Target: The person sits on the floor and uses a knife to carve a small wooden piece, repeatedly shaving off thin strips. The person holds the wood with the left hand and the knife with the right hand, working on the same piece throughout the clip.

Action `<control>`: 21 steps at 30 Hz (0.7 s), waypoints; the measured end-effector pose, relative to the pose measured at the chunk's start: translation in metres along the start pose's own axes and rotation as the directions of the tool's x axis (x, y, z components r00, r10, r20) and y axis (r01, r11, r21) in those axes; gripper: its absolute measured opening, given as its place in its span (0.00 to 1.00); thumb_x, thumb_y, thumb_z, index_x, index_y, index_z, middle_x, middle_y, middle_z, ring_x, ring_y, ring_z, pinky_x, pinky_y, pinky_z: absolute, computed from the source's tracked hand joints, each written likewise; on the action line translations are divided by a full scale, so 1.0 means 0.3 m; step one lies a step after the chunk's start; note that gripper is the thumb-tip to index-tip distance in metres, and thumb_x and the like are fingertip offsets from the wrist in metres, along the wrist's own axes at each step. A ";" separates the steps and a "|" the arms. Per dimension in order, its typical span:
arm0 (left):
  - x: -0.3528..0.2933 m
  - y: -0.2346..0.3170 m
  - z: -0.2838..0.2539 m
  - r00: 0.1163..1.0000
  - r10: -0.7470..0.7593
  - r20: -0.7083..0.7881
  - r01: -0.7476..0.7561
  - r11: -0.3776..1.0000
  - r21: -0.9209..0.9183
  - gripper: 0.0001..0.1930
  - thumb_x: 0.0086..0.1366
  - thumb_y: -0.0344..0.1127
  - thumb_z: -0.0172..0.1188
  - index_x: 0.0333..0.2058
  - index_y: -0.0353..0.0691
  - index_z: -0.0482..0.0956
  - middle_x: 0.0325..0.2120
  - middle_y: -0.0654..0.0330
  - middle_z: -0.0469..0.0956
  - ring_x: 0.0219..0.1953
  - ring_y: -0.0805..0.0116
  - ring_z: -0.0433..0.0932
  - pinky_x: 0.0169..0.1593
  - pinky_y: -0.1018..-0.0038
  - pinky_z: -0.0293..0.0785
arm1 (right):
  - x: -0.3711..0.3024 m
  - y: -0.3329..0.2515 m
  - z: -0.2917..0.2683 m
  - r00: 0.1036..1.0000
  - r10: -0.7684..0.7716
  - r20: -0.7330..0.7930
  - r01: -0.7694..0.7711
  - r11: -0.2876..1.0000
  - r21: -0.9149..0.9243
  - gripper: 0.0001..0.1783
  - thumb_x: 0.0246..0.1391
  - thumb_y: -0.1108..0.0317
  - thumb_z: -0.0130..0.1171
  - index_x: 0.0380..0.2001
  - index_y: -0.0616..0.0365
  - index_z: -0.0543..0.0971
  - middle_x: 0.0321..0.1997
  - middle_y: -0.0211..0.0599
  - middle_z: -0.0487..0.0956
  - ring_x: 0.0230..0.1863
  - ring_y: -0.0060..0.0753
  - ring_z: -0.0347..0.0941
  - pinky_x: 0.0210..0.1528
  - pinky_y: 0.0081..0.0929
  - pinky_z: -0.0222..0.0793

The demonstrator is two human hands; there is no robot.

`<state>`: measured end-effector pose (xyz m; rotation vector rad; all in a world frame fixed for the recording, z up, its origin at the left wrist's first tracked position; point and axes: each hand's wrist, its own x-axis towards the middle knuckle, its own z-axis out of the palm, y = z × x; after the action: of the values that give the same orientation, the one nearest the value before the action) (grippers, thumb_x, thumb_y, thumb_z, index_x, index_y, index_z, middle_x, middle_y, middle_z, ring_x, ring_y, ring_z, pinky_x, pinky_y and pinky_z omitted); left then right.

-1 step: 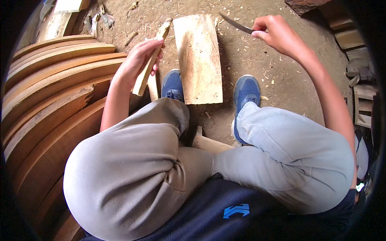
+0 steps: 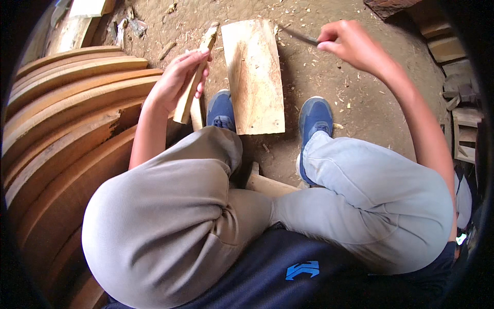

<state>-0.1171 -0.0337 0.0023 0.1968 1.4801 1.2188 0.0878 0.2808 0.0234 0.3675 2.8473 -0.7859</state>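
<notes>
My left hand (image 2: 177, 74) is closed round the middle of a pale wooden stick (image 2: 186, 103), held slanting with its far end narrowed and rough. On the right, my right hand (image 2: 350, 44) grips a knife (image 2: 298, 36) at its near end. The dark, thin blade points left toward the far right corner of a wooden board (image 2: 256, 82), apart from the stick. That board lies between my shoes, with a pale, grainy top and uneven edges. My right fingers hide the knife's handle.
Curved planks (image 2: 77, 87) are stacked along my left side. A second pale stick (image 2: 196, 114) stands by my left shoe (image 2: 221, 109). My right shoe (image 2: 315, 121) is on the dirt floor (image 2: 350, 98), strewn with wood shavings. More wood pieces (image 2: 465, 134) line the right edge.
My right hand has shifted slightly left with the knife, whose blade is now a little lower and blurred. The left hand and stick have barely moved.
</notes>
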 end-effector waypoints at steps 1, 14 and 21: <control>0.008 -0.003 -0.008 0.998 0.028 0.054 -0.026 0.998 -0.049 0.15 0.69 0.47 0.56 0.40 0.40 0.74 0.22 0.66 0.75 0.16 0.78 0.72 0.22 0.80 0.73 | 0.008 -0.001 0.035 0.994 -0.110 0.010 0.109 0.989 0.101 0.10 0.51 0.67 0.66 0.30 0.65 0.82 0.27 0.44 0.82 0.27 0.34 0.79 0.30 0.34 0.73; 0.058 -0.051 -0.038 0.940 0.085 0.330 -0.078 0.996 -0.036 0.22 0.63 0.52 0.63 0.44 0.40 0.72 0.29 0.61 0.80 0.30 0.74 0.80 0.34 0.77 0.79 | 0.076 -0.085 0.018 0.987 0.147 -0.067 -0.142 0.986 0.085 0.10 0.59 0.66 0.60 0.33 0.63 0.82 0.19 0.30 0.75 0.15 0.19 0.68 0.18 0.23 0.65; 0.050 -0.130 0.045 0.683 -0.297 0.667 0.300 0.947 0.115 0.15 0.67 0.45 0.60 0.40 0.38 0.73 0.38 0.53 0.84 0.34 0.67 0.85 0.34 0.75 0.84 | 0.026 -0.175 0.091 0.925 0.159 0.344 -0.273 0.909 0.316 0.11 0.59 0.64 0.60 0.33 0.63 0.81 0.24 0.32 0.79 0.16 0.18 0.71 0.15 0.20 0.65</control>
<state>-0.0922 -0.0332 -0.0340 0.3431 0.8131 0.7494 0.0684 0.2244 0.0238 0.5455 2.3155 -1.1993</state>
